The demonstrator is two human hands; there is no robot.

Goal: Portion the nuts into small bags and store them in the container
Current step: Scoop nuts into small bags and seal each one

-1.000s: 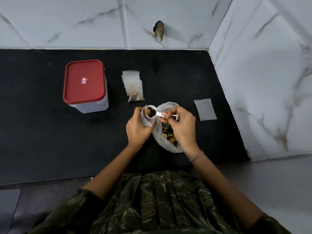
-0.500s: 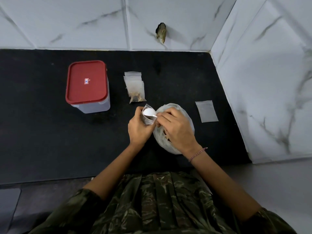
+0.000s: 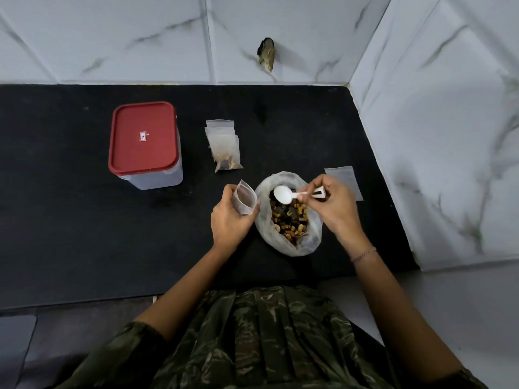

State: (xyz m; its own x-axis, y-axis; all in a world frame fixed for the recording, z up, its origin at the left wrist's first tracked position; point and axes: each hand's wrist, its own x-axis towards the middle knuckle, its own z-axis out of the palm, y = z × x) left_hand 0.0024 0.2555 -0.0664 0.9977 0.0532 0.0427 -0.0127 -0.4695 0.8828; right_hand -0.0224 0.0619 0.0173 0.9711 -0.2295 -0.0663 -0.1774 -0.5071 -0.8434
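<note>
From the head: holding a small bag (image 3: pixel 245 199) open in the left hand (image 3: pixel 229 220), pinching an empty spoon (image 3: pixel 283 194) over the big nut bag (image 3: pixel 289 220) with the right hand (image 3: pixel 334 203), filled bags (image 3: pixel 224 147) beside the shut container (image 3: pixel 144 141), more scooping and storing to do.

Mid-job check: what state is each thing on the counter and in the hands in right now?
Container: upright, red lid on.
Filled bags: stacked flat, nuts inside.
Spare bag: empty, lying flat.
Held bag: mouth open, in the left grip.
Nut bag: open, nuts inside.
Spoon: empty, above the Nut bag.
Left hand: holds the Held bag.
Right hand: pinches the Spoon handle.
</note>
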